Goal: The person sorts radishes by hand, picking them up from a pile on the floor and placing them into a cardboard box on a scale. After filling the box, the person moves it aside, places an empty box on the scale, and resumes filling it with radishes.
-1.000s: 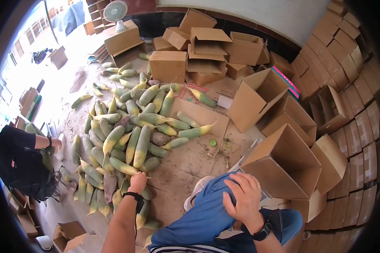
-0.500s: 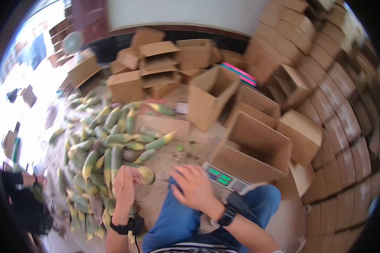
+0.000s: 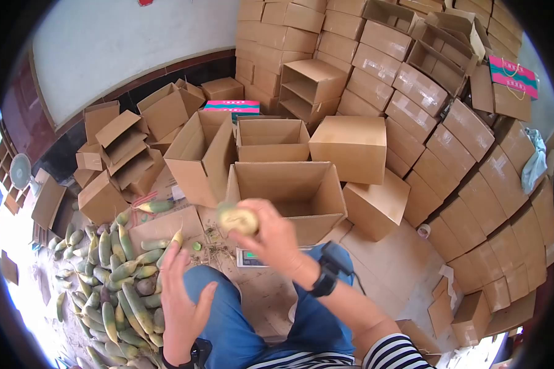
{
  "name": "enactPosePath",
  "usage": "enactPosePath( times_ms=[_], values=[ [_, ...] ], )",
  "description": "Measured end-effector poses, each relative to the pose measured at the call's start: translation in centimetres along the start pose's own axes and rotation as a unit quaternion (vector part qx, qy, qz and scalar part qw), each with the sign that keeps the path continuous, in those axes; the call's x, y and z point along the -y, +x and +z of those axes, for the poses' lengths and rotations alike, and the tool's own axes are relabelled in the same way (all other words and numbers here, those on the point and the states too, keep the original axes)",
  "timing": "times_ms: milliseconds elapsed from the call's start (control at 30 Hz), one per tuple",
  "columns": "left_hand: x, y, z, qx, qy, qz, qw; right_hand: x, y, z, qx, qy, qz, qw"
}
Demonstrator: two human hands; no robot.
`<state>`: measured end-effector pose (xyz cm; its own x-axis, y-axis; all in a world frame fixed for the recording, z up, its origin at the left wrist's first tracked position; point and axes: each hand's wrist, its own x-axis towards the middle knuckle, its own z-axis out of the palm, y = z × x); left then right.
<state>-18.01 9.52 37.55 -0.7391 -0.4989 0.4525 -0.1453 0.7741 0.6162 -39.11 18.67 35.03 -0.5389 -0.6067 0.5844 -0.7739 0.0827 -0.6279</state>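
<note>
My right hand (image 3: 274, 237) grips a radish (image 3: 239, 220), its pale cut end facing up toward me, in front of an open cardboard box (image 3: 287, 190). That box stands on a scale (image 3: 250, 258), which shows partly beneath my right hand. To the left, my left hand (image 3: 184, 301) is open with its fingers spread and nothing held. It is beside a large pile of green and yellowish radishes (image 3: 129, 304), close to my knee.
More open boxes (image 3: 200, 154) stand behind the scale. A closed box (image 3: 349, 147) is at their right. Stacked cartons (image 3: 418, 92) line the right side. A fan (image 3: 20, 171) stands at far left, and a pink and teal box (image 3: 232, 107) lies behind.
The view has turned right. The radish, earlier at my left hand, is now in my right hand, raised toward the box. My left hand has opened.
</note>
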Motion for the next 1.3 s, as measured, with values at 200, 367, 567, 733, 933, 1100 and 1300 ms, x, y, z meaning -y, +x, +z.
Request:
enactPosePath(
  times_ms=[200,367,567,733,933,1100,1300],
  values=[
    [5.2,-0.9,4.4,0.077,0.201,-0.009,0.977,-9.7,3.7,-2.4,-0.006,-0.144,0.072,0.987],
    [5.7,-0.4,4.6,0.091,0.179,-0.017,0.979,-18.6,3.6,-0.9,0.233,-0.262,0.207,0.913],
    [5.5,-0.1,4.9,0.096,0.161,-0.012,0.982,-24.5,2.1,-0.3,0.342,0.022,0.305,0.889],
    [5.6,-0.1,5.4,0.074,0.167,-0.014,0.983,-25.8,1.5,-0.2,0.307,-0.246,0.268,0.879],
    [5.6,-0.2,6.1,0.079,0.18,-0.011,0.98,-20.8,1.3,-3.1,0.246,-0.237,0.184,0.922],
    [5.5,-0.6,6.4,0.079,0.181,0.006,0.98,-16.5,0.7,-3.4,0.19,-0.202,0.109,0.954],
    [5.2,-0.8,6.5,0.071,0.175,0.007,0.982,-12.2,0.4,-1.5,0.078,-0.105,-0.019,0.991]
  ],
)
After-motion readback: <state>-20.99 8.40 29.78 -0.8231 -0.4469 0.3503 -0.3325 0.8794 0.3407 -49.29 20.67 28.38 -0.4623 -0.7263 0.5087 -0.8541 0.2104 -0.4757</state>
